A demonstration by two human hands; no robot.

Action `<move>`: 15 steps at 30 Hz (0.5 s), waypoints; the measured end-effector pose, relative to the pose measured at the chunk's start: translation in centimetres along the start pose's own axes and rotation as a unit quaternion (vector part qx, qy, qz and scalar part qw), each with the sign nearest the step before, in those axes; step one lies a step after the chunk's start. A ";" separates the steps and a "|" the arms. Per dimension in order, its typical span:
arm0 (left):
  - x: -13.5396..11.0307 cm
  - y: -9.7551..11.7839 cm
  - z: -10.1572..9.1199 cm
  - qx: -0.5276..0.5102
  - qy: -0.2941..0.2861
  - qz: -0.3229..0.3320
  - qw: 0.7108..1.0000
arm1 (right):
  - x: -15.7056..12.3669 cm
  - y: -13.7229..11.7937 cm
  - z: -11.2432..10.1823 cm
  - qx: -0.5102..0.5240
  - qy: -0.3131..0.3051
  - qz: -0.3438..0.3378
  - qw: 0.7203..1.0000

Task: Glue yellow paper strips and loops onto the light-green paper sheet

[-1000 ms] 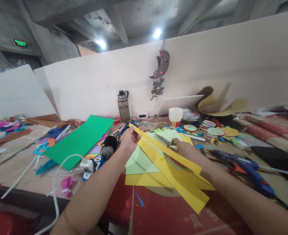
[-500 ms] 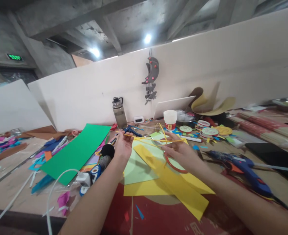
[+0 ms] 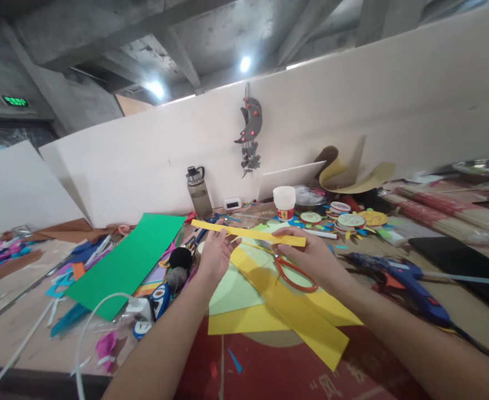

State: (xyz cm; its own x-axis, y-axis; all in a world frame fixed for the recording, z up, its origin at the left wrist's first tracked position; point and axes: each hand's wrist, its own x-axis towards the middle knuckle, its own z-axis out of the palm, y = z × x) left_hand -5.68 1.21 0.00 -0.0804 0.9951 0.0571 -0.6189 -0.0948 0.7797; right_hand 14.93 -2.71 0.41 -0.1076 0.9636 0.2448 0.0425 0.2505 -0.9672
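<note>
A narrow yellow strip is stretched nearly level above the worktable, held at both sides. My left hand pinches it left of its middle, and my right hand grips it near the right end. A thinner yellow piece runs just below it, by the left fingers; its ends are partly hidden. Scissors with orange handles lie below my right hand, their blades partly covered. Beneath are a wide yellow strip, a pale green sheet and a yellow sheet.
A green sheet lies left, near a white cable. A water bottle and a paper cup stand at the back. A blue glue gun and a black flat object occupy the right side.
The strip between my hands has turned so its broad face shows; before, it looked thin and edge-on. The upright yellow loop by my right hand is gone, and more of the scissors shows.
</note>
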 end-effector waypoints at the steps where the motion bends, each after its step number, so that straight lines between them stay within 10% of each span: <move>1: -0.1 -0.2 0.0 0.011 -0.002 -0.010 1.000 | 0.1 0.4 0.0 -0.057 0.003 -0.037 0.998; 8: 0.2 0.2 -0.3 0.012 0.042 0.002 0.999 | 0.9 3.1 -0.9 -0.316 0.019 -0.113 0.942; 15: -0.4 0.0 0.3 0.036 0.040 -0.063 0.997 | 0.0 1.2 -0.2 0.038 -0.150 -0.058 0.986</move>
State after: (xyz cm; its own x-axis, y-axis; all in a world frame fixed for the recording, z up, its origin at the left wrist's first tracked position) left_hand -5.41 0.82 0.14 -0.0684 0.9934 -0.0917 -0.5705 0.0364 0.8205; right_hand 15.21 -2.39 -0.73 -0.3973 0.8547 0.3340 -0.0613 0.3384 -0.9390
